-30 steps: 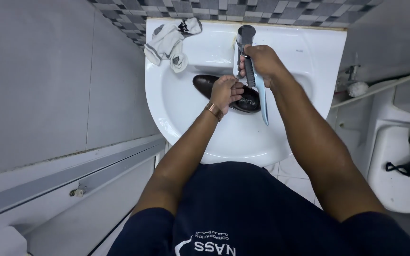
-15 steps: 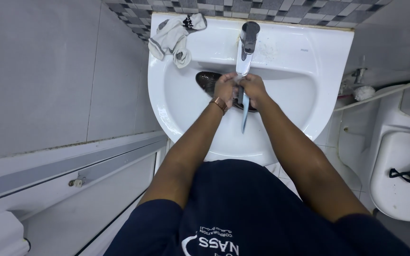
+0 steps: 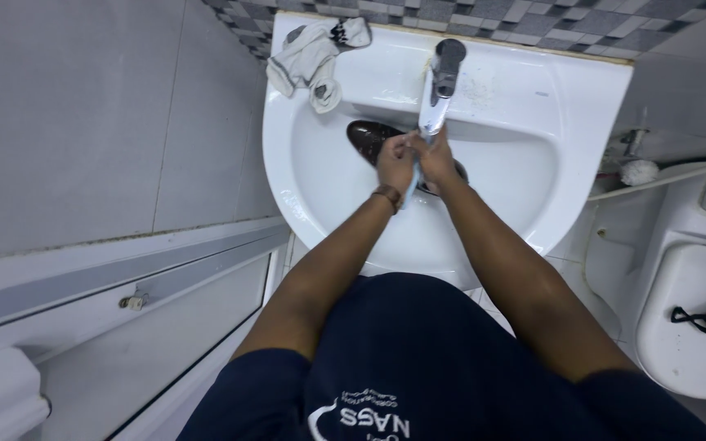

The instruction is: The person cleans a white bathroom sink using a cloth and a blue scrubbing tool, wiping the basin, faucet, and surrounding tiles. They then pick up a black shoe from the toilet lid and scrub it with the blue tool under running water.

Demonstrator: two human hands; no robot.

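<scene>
Both hands grip: left on shoe, right on brush; wet shoe could slip toward 6 o'clock.

Dark glossy shoe lying in basin, toe toward ten o'clock, heel hidden. Pale blue brush angled toward seven o'clock above it.

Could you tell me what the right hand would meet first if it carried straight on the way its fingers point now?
Probably the tap: the right hand points up toward its spout, just above, though depth is unclear.
</scene>
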